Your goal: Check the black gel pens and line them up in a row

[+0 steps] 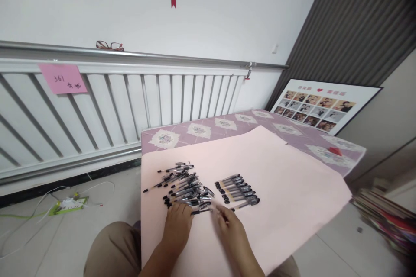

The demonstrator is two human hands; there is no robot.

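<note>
A jumbled pile of black-and-clear pens (185,186) lies on the left part of the pink sheet (286,181). My left hand (178,224) is at the near edge of this pile, its fingers curled onto a single pen (203,211). That pen points right, and its far end meets the fingertips of my right hand (230,225), which are pinched together. Just beyond my right hand, several pens (237,189) lie side by side in a slanted row. The undersides of my fingers are hidden.
A purple patterned cloth (208,132) covers the table beneath the sheet. Behind stands a white radiator (130,108) with a pink note (63,78). A photo board (320,106) leans at the back right. A power strip (69,204) with cables lies on the floor.
</note>
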